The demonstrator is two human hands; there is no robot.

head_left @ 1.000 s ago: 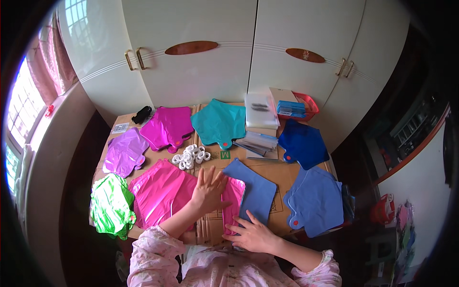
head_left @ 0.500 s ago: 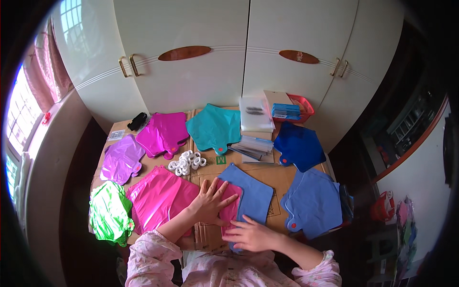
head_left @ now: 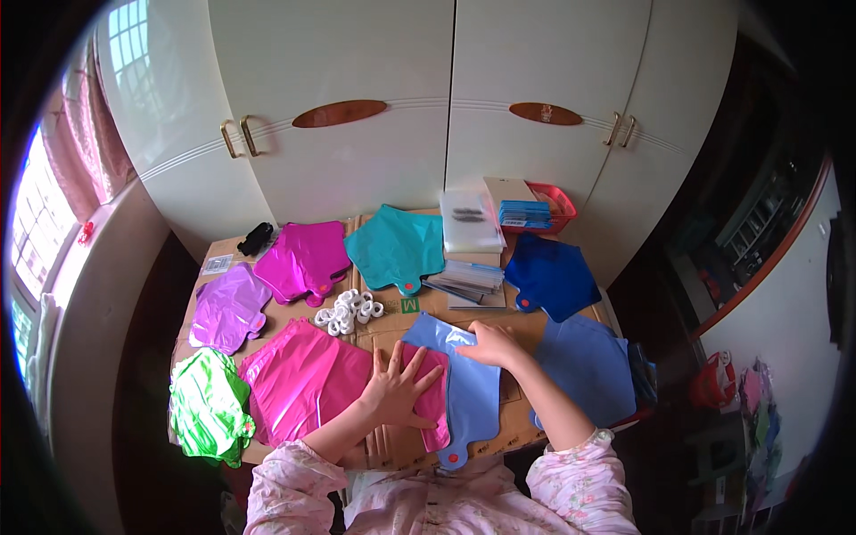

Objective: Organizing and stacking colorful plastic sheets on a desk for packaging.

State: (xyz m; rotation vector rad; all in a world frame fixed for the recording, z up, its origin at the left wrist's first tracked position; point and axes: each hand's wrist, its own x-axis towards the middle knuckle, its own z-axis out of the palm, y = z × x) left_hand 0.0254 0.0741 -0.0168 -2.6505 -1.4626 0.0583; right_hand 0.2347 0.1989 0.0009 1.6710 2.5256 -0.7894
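In the middle of the cardboard lies a flat blue foil balloon (head_left: 473, 406), its tab with a red dot pointing toward me. A narrow folded pink foil balloon (head_left: 435, 432) overlaps its left side. My left hand (head_left: 392, 390) presses on the pink one with its fingers spread. At the blue balloon's far right edge is my right hand (head_left: 496, 346), thumb and fingers closed on the foil; a shiny crease shows beside the fingertips. The underside of that grip is hidden. A wide pile of pink foil balloons (head_left: 299, 379) lies left of my left hand.
Around the cardboard (head_left: 392, 455) lie green (head_left: 209, 406), lilac (head_left: 227, 308), magenta (head_left: 303, 259), teal (head_left: 395, 248), dark blue (head_left: 555, 278) and light blue foil balloons (head_left: 588, 370). White rings (head_left: 349, 310), a stack of cards (head_left: 471, 281) and a red basket (head_left: 557, 209) sit farther back.
My right hand has moved away from me, from the blue balloon's near end to its far right edge, uncovering the red-dotted tab. My left hand stays spread on the pink foil.
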